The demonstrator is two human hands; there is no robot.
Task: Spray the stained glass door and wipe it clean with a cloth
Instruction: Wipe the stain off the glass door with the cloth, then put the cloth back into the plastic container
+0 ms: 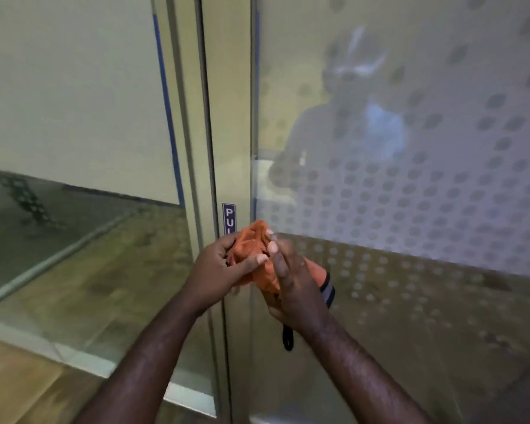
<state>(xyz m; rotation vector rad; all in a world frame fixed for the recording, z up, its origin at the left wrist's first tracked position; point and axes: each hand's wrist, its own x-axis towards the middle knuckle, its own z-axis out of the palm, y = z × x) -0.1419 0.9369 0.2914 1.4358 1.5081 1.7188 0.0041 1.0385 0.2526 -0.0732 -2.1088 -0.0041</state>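
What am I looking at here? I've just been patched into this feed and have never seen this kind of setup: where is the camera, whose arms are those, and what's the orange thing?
There is no machine. The single picture comes from a camera worn on a person's head, looking forward and down, so the two bare arms rising from the bottom edge are the wearer's own. The left hand and right hand are together bunching up an orange cloth, which is not touching the glass. A dark strap hangs below the right hand. Straight ahead is the glass door, patterned with frosted dots and showing a faint reflection of the wearer. A small blue sign on the door frame reads "PU", the rest hidden by the cloth. No spray bottle can be clearly made out.
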